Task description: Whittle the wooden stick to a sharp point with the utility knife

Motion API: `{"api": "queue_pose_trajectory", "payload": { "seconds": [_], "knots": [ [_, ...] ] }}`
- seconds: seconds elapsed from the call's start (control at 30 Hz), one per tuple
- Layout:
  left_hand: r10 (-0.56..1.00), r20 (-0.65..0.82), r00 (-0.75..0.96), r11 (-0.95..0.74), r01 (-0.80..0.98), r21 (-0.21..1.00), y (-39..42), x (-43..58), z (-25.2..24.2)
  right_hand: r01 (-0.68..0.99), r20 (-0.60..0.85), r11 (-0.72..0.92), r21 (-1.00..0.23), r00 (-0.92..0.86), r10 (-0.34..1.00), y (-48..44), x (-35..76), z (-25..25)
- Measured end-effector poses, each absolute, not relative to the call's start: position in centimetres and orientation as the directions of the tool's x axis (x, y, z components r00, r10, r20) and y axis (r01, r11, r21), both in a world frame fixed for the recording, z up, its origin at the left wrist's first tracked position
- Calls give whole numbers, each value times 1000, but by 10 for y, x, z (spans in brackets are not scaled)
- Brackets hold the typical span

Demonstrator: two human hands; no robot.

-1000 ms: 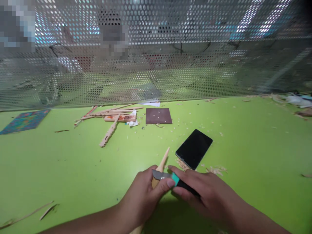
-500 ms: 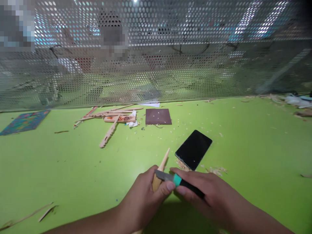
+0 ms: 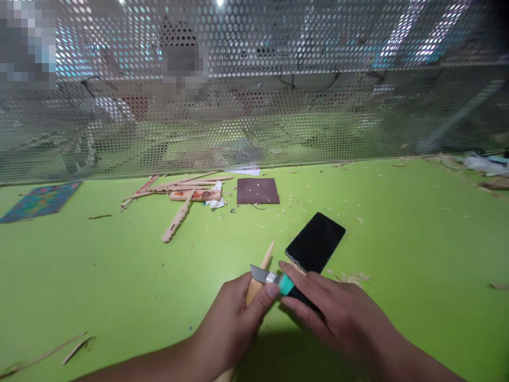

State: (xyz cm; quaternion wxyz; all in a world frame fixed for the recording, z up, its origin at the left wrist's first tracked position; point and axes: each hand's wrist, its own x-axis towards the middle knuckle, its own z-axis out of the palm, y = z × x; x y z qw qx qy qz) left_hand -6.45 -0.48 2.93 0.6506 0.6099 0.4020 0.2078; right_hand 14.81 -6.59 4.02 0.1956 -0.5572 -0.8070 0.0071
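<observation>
Knife (image 3: pixel 285 285) shifted forward over stick (image 3: pixel 254 291); left hand (image 3: pixel 241 314) grips stick (right hand (image 3: pixel 338 309), knife).

The head view looks from the wearer's eye height, forward and steeply down over the worktop (image 3: pixel 119 281). The left grip (image 3: pixel 238 315) and right grip (image 3: pixel 342 315) fall close, low and central; the mesh screen (image 3: pixel 286 124) spans the top, farther off.

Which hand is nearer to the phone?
Right. The right hand, holding the knife, is by the near end of the phone; the left hand, gripping the wooden stick, is farther off, lower left.
</observation>
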Motion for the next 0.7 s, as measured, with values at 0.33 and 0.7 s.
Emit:
{"api": "queue_pose_trajectory", "payload": {
  "seconds": [0.33,0.7],
  "knots": [
    [725,-268,635,146,238,960,0,-70,35,918,256,315,-241,-254,933,-60,162,42],
    [758,-300,580,142,302,943,-3,-63,42,911,204,349,-220,-307,930,-64,152,37]
  ]
}}
